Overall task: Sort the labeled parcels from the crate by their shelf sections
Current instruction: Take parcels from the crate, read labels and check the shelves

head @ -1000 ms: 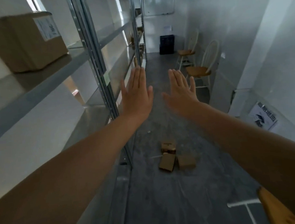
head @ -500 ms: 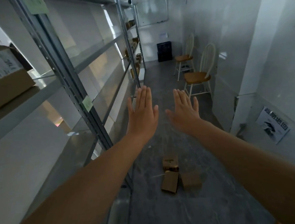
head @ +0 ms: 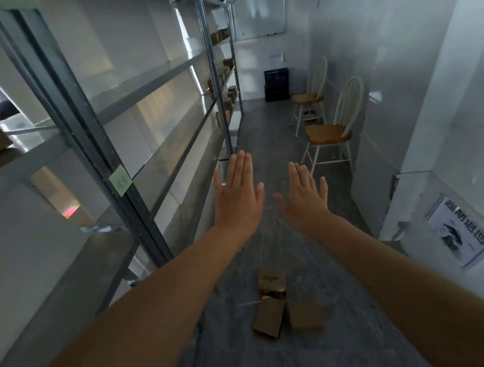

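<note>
Hanging outstretched: left hand, right hand (both flat, empty); 3 parcels below, 2 chairs.

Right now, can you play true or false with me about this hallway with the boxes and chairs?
1. The left grip and right grip, the person's bare hands, are flat and hold nothing. True.
2. Three cardboard parcels lie on the floor. True.
3. The right grip touches a parcel. False: both grips are up in the air, apart from the parcels.
4. The two chairs stand against the shelving on the left. False: they stand along the right wall.
5. A green note sticks on a shelving post. True.
</note>
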`<state>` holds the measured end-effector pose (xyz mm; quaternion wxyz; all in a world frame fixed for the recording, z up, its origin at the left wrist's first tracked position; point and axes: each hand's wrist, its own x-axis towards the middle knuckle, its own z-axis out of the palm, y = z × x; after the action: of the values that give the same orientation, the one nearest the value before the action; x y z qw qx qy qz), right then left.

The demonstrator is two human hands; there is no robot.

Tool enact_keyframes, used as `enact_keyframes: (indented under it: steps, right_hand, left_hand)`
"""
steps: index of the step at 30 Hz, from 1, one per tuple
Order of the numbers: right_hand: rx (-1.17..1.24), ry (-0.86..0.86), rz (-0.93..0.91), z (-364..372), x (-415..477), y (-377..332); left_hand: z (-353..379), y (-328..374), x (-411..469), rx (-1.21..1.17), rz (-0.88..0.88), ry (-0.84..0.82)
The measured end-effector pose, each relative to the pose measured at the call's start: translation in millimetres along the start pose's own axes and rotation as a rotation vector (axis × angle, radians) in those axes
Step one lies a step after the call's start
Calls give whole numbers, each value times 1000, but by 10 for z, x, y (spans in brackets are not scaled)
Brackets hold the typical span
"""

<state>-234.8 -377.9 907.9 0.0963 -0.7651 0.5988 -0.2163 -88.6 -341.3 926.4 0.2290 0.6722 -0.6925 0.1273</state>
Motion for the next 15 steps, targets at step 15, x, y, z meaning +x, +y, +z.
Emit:
enact_keyframes:
  steps: [15]
  right_hand:
    - [-165, 61, 106, -1, 1284, -210]
  left_hand:
    - [611, -405, 1205, -168, 93, -37]
